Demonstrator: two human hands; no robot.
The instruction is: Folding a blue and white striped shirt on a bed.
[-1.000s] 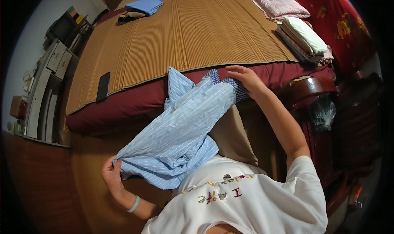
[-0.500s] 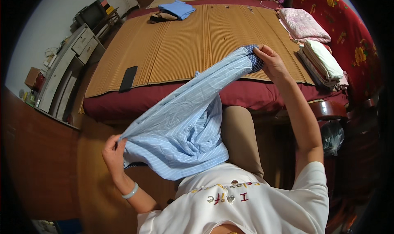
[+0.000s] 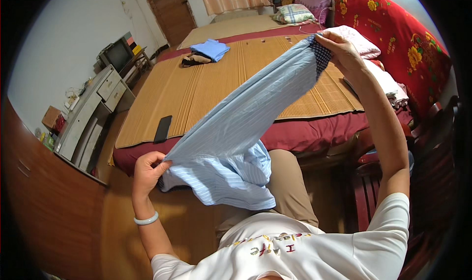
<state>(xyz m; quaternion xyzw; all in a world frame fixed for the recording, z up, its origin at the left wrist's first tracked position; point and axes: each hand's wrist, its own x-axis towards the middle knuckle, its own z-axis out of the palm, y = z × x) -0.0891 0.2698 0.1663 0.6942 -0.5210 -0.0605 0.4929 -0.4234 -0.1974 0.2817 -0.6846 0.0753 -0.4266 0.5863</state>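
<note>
A light blue striped shirt [image 3: 246, 108] is stretched on a slant between my two hands. My right hand [image 3: 344, 51], raised at the far right over the bed, pinches its dark blue dotted end, which may be a cuff or collar. Lower and to the left, my left hand [image 3: 150, 172] grips another edge of the cloth between thumb and fingers. The rest of the shirt hangs in loose folds over my lap. A pale bangle [image 3: 146, 218] circles my left wrist.
Ahead is a bed with a bamboo mat [image 3: 216, 91]. On it lie a black phone [image 3: 162, 129], folded blue clothes [image 3: 210, 50] and stacked white linens [image 3: 378, 78]. A grey desk [image 3: 86, 125] stands left, a dark wooden chair [image 3: 366, 196] right.
Both hands have risen with the shirt, pulling its dotted end higher and the cloth tauter. My view has tilted up, bringing the far door, curtain and fan into sight.
</note>
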